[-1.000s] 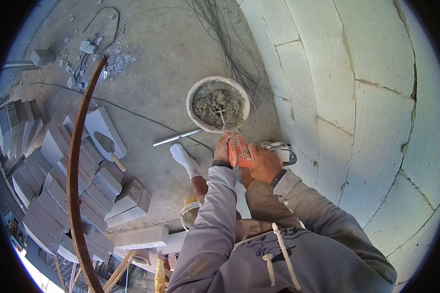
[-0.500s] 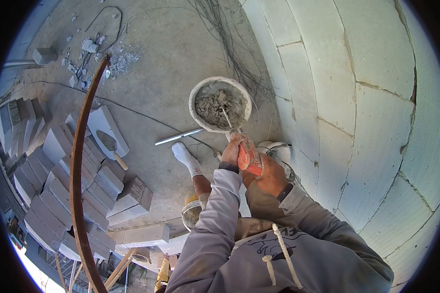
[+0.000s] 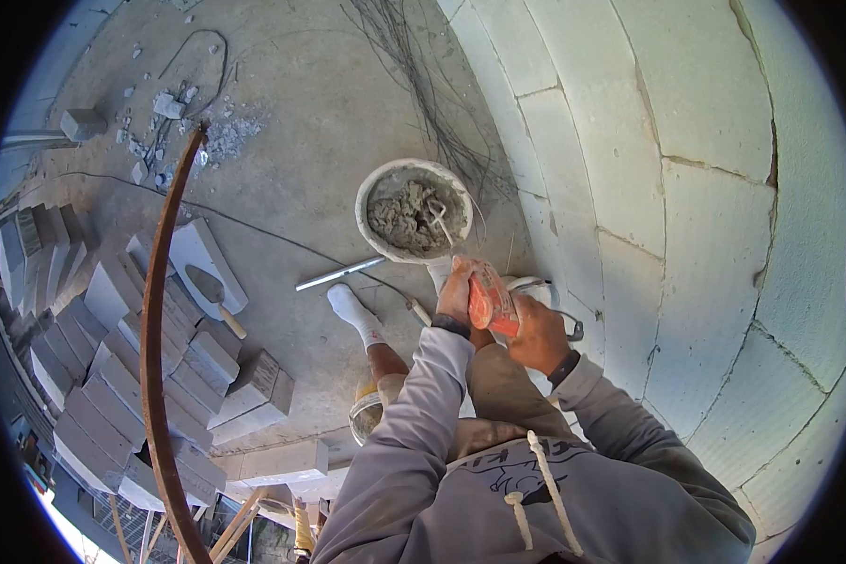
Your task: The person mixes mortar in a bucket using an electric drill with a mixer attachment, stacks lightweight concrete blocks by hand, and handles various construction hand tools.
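Note:
My left hand (image 3: 456, 293) is wrapped around the front of an orange-red power drill (image 3: 490, 299). At the drill's rear, my right hand (image 3: 539, 335) grips the handle end. A thin mixing paddle (image 3: 439, 214) runs from the drill down into a round bucket (image 3: 364, 205). Lumpy grey mortar (image 3: 397, 212) fills much of the bucket, and the paddle's looped head shows above its surface near the right side. The fingers partly cover the drill's body, so its trigger is hidden.
Pale blocks (image 3: 277, 461) are stacked at left, with a trowel (image 3: 211, 289) on one. A metal bar (image 3: 340, 274) and a cable (image 3: 282, 238) lie on the floor. A block wall (image 3: 620, 188) rises at right; a curved rusty bar (image 3: 152, 329) crosses the left side.
The drill has tilted and shifted slightly right and down with both hands. The paddle's head, earlier buried deeper in the mortar, now shows at the surface. The view has shifted a little.

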`<move>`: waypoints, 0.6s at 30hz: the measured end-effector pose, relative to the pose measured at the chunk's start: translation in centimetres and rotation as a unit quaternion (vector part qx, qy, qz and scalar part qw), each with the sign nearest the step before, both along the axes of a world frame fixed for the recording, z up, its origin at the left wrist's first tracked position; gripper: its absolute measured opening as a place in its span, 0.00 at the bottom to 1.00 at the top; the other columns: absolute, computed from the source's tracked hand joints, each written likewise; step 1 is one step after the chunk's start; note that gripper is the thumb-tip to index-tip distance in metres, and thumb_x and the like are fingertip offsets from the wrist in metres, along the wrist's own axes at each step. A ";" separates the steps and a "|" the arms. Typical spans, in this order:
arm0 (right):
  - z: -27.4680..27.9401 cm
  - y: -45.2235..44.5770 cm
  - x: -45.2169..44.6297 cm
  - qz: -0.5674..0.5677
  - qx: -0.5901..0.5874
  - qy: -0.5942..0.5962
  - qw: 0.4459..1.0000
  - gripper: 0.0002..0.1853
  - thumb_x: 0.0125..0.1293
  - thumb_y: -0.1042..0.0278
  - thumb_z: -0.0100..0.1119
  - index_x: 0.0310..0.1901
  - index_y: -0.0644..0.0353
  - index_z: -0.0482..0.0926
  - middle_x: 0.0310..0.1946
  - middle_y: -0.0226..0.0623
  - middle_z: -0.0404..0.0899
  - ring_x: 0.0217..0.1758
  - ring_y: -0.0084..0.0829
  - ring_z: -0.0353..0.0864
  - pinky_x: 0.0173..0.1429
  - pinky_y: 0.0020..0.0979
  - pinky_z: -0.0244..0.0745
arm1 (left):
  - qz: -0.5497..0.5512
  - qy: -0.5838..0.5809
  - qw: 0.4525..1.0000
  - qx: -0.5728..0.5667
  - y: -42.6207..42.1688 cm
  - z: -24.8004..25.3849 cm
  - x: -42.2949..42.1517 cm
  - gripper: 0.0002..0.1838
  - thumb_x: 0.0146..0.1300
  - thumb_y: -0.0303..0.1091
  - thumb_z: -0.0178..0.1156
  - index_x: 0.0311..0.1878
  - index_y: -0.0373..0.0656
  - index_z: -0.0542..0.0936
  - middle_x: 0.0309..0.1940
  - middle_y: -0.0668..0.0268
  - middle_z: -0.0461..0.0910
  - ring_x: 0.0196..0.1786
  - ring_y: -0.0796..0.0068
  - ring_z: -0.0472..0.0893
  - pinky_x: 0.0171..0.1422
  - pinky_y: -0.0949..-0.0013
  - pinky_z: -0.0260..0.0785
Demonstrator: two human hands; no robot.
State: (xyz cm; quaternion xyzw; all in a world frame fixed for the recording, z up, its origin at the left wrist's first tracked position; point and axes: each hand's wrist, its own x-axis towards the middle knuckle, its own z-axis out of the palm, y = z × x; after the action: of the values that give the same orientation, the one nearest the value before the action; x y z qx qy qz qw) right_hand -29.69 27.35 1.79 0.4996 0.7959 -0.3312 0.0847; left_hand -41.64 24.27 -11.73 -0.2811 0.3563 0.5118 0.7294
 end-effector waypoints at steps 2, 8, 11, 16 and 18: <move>-0.6 0.4 0.1 -0.004 -0.023 -0.005 1.000 0.25 0.43 0.73 0.59 0.48 0.66 0.70 0.35 0.49 0.77 0.39 0.50 0.78 0.43 0.43 0.74 | -0.024 -0.017 0.999 -0.042 0.2 -1.1 0.1 0.07 0.60 0.34 0.52 0.39 0.42 0.72 0.34 0.63 0.75 0.38 0.66 0.76 0.45 0.62 0.72; -4.5 1.6 0.0 -0.010 -0.045 -0.052 0.998 0.27 0.43 0.72 0.60 0.49 0.68 0.69 0.35 0.50 0.77 0.41 0.48 0.79 0.43 0.42 0.74 | -0.003 0.021 0.997 -0.070 2.1 -4.4 0.4 0.07 0.60 0.34 0.52 0.37 0.42 0.73 0.32 0.62 0.76 0.33 0.65 0.76 0.41 0.63 0.73; -5.5 3.4 -1.1 -0.006 -0.048 -0.057 0.997 0.27 0.42 0.71 0.60 0.49 0.68 0.69 0.35 0.50 0.77 0.40 0.48 0.79 0.42 0.42 0.74 | -0.058 0.000 0.996 -0.074 2.9 -7.0 -0.3 0.06 0.60 0.34 0.52 0.37 0.42 0.73 0.30 0.63 0.76 0.31 0.65 0.77 0.40 0.63 0.73; -4.9 5.3 -1.7 0.091 -0.060 -0.095 0.990 0.24 0.41 0.71 0.61 0.44 0.66 0.70 0.33 0.50 0.77 0.37 0.50 0.79 0.40 0.44 0.74 | 0.032 -0.022 0.998 -0.048 3.6 -4.5 -1.2 0.06 0.60 0.32 0.53 0.37 0.40 0.74 0.31 0.61 0.77 0.33 0.64 0.78 0.39 0.62 0.74; -4.8 5.1 -2.3 0.079 -0.054 -0.088 0.992 0.23 0.41 0.70 0.61 0.43 0.65 0.70 0.32 0.50 0.77 0.36 0.50 0.79 0.39 0.44 0.74 | 0.037 -0.029 0.998 -0.048 3.6 -3.9 -1.9 0.07 0.60 0.32 0.53 0.38 0.40 0.74 0.32 0.60 0.78 0.33 0.64 0.78 0.40 0.62 0.74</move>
State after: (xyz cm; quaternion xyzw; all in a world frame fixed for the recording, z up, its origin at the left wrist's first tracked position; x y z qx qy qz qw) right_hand -31.98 32.49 -3.02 0.4575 0.8033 -0.3204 0.2068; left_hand -43.58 27.85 -15.64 -0.3441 0.3484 0.5121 0.7057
